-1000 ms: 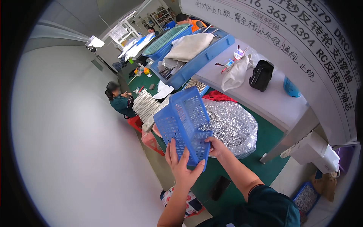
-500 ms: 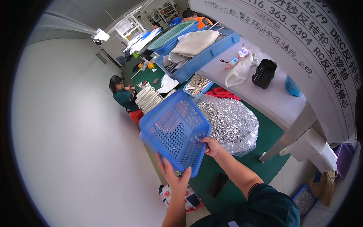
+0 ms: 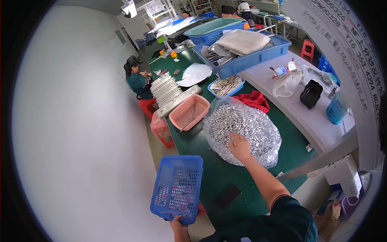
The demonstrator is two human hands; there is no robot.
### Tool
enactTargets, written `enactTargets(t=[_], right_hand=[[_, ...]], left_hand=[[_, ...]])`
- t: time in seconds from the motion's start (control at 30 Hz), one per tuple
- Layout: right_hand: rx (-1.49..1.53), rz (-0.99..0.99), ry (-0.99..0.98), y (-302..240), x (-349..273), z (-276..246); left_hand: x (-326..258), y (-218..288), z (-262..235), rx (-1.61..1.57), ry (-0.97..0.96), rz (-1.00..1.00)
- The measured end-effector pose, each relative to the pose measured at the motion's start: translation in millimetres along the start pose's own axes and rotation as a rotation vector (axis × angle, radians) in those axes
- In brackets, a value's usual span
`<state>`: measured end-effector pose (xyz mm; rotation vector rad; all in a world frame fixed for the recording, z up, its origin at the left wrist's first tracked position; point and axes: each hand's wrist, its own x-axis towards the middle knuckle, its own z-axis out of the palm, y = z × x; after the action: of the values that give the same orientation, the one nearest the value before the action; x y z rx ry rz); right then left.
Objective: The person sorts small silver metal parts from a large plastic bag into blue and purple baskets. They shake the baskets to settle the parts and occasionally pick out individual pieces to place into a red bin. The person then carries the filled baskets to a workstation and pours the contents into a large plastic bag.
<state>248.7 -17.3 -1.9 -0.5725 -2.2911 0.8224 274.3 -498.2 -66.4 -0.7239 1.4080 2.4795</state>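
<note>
My left hand (image 3: pixel 177 225) grips the near edge of a blue perforated plastic basket (image 3: pixel 198 171), which hangs tilted beside the table's left edge with no parts visible inside. Over a heap of small shiny metal parts (image 3: pixel 256 129) reaches my right hand (image 3: pixel 241 147), fingers apart and at the surface of the heap. Whether the fingertips touch the parts is hard to tell. The heap lies in a spread clear plastic bag (image 3: pixel 275 160) on the green table (image 3: pixel 213 183). A pink basin (image 3: pixel 174 117) with thin rods in it sits left of the bag.
A dark phone (image 3: pixel 228 196) lies near the front. Farther off are pale rods (image 3: pixel 165 89), a small blue tray of rods (image 3: pixel 230 93), a red cloth (image 3: pixel 254 100) and a large blue bin (image 3: pixel 278 48). A co-worker (image 3: pixel 139 82) sits at the far left. A white shelf (image 3: pixel 266 74) borders the right.
My right hand has let go of the basket and moved onto the metal parts. The basket has come down and nearer, held by my left hand alone, uncovering the pink basin.
</note>
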Motion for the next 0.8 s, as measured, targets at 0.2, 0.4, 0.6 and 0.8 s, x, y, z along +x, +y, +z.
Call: enactTargets(t=[0.2, 0.4, 0.6, 0.8], right_hand=[[-0.505, -0.180, -0.239, 43, 9, 22], [-0.605, 0.030, -0.415, 52, 39, 37], [-0.627, 0.220, -0.441, 91, 70, 51], [-0.537, 0.302, -0.364, 135, 96, 57]], left_hand=[[-26, -13, 53, 0.004, 0.088, 0.017], [-13, -20, 67, 0.046, 0.053, 0.021], [0, -22, 78, 0.098, 0.055, 0.003], [4, -14, 103, 0.153, 0.112, -0.028]])
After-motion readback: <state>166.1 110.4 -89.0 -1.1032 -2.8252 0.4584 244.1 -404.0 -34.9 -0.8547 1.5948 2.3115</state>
